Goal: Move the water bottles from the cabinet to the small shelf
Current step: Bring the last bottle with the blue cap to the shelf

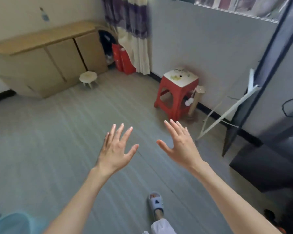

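Note:
A low tan cabinet (46, 59) with closed doors stands against the far left wall. No water bottle shows anywhere, and I cannot pick out a small shelf. My left hand (115, 149) and my right hand (179, 146) are stretched out in front of me over the grey floor, backs up, fingers spread and straight, holding nothing. Both hands are far from the cabinet.
A red plastic stool (178, 93) stands by the right wall, a small white round stool (88, 78) in front of the cabinet. Red bags (122, 59) sit under a curtain (134, 39). A dark frame (264, 81) and dark box (267, 166) fill the right. My slippered foot (156, 205) is below.

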`<state>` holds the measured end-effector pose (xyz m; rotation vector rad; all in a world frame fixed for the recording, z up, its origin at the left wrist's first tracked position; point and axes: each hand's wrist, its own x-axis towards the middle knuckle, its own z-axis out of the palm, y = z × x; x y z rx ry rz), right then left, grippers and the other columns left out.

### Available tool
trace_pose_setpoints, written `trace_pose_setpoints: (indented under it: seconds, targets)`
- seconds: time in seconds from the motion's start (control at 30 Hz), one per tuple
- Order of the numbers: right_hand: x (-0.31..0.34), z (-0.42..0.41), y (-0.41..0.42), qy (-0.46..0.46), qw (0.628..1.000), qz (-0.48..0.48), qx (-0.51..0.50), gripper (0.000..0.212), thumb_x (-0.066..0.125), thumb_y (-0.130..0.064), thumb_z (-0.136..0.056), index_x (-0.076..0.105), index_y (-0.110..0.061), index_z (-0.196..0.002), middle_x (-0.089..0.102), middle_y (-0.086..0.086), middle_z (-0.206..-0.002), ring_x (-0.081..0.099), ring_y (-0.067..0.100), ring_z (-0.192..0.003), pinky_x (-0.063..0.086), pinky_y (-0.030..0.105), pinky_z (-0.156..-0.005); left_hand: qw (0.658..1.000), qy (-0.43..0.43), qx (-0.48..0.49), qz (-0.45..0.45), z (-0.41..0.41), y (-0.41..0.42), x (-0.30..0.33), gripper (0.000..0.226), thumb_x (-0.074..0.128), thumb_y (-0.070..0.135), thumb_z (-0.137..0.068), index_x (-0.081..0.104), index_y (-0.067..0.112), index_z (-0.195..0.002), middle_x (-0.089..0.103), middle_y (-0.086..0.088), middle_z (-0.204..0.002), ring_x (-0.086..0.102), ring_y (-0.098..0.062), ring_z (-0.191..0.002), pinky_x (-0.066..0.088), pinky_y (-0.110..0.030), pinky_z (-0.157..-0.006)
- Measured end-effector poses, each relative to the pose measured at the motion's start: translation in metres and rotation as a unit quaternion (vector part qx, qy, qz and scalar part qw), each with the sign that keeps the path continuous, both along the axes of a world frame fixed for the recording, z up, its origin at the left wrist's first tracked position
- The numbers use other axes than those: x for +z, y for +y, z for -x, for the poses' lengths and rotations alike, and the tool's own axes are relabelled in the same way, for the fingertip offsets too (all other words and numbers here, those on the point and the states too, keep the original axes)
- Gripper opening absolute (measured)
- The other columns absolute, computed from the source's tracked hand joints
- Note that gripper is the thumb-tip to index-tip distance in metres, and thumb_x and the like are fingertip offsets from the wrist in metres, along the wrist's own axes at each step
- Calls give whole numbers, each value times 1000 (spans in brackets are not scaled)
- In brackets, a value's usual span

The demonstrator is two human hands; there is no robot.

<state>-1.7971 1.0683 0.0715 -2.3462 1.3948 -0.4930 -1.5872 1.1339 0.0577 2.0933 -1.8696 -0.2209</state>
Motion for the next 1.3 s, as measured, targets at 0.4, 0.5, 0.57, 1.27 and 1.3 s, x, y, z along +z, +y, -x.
trace_pose_setpoints:
  seconds: [0.4, 0.5, 0.57, 1.27, 1.3]
  targets:
    - [17, -174, -204, 7, 978, 13, 210, 70, 46, -55, -86, 21, -21, -143, 22, 5, -152, 10, 22, -141, 4, 38, -114, 978, 10, 207, 7, -122, -123, 9, 80, 14, 67, -72, 23, 27, -141, 19, -7, -152, 2, -24, -141, 6, -36, -114]
    - [10, -221, -245, 15, 971, 10, 237, 76, 36, -64, -82, 22, -21, -143, 23, 6, -151, 11, 23, -141, 5, 38, -114, 972, 23, 234, -1, -160, -157, -3, 80, 15, 68, -72, 23, 26, -141, 19, -7, -152, 3, -24, -141, 7, -38, -114]
    - [5, -256, -278, 23, 967, 6, 253, 74, 40, -62, -84, 21, -21, -143, 22, 5, -152, 10, 23, -141, 4, 38, -114, 968, 32, 248, -4, -192, -186, -11, 81, 14, 68, -71, 22, 27, -141, 18, -6, -152, 2, -23, -141, 7, -37, -114]
    - [-7, -611, -619, 37, 960, -15, 279, 69, 44, -51, -88, 16, -23, -144, 14, 5, -154, 5, 22, -142, 3, 39, -114, 956, 69, 284, 31, -537, -503, -20, 76, 17, 67, -74, 28, 28, -139, 22, -1, -151, 9, -18, -141, 9, -30, -112]
    - [-9, -630, -637, 35, 958, -13, 283, 69, 44, -51, -88, 16, -23, -144, 15, 5, -154, 5, 22, -142, 3, 40, -114, 954, 69, 291, 29, -555, -519, -20, 77, 16, 67, -73, 27, 29, -139, 21, 0, -152, 7, -17, -141, 8, -29, -111]
